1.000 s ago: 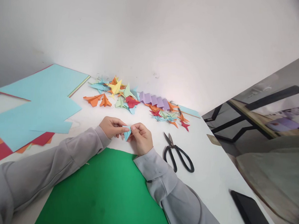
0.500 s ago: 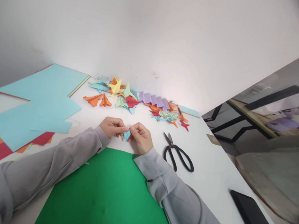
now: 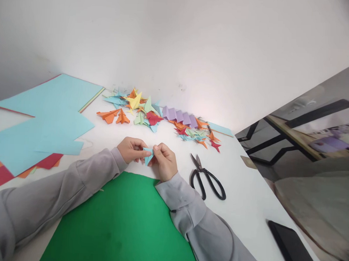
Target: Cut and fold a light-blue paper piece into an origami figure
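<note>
A small folded piece of light blue paper (image 3: 148, 159) is pinched between my two hands, above the table just past the far edge of a green sheet (image 3: 123, 221). My left hand (image 3: 132, 149) grips it from the left, thumb on top. On its right side, my right hand (image 3: 165, 161) pinches it between thumb and fingers. The paper shows a triangular shape with its point downward; part of it is hidden by my fingers. To the right of my right hand lie black-handled scissors (image 3: 201, 171) with the blades parted.
Folded paper figures in several colours (image 3: 135, 101) are heaped along the wall, beside a pleated purple paper (image 3: 178, 117). Light blue sheets (image 3: 46, 129) lie at left over red and orange squares (image 3: 1, 177). A black phone-like slab (image 3: 295, 249) rests near the table's right edge.
My left thumb has shifted slightly across the blue paper, and more of its upper edge shows now. Both hands stay in nearly the same place.
</note>
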Available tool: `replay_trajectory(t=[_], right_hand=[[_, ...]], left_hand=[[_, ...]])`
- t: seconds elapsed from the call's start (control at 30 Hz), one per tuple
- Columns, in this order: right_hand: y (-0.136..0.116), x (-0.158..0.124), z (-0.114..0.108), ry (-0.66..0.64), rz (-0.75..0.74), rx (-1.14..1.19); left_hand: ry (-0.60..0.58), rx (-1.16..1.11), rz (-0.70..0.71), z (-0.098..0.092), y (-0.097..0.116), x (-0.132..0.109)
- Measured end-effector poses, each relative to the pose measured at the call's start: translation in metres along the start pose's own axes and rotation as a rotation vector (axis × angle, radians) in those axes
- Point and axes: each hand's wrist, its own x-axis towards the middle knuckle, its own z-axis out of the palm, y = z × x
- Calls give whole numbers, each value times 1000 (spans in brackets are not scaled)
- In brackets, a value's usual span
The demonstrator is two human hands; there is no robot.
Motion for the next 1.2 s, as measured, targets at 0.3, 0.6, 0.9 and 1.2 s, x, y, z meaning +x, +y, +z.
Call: replay_trajectory(t=[0.3,0.6,0.9,1.2], right_hand=[[-4,-3,1,23,-49,-187],[-3,-1,-1,-50,22,-133],[-5,0,-1,-99,22,-44],[-3,-1,-2,-113,4,-52]], left_hand=[[-91,26,-27,-2,1,0],[-165,33,71,-6,-5,1],[-201,-5,2,-8,2,-1],[-204,16,-18,-10,0,2]])
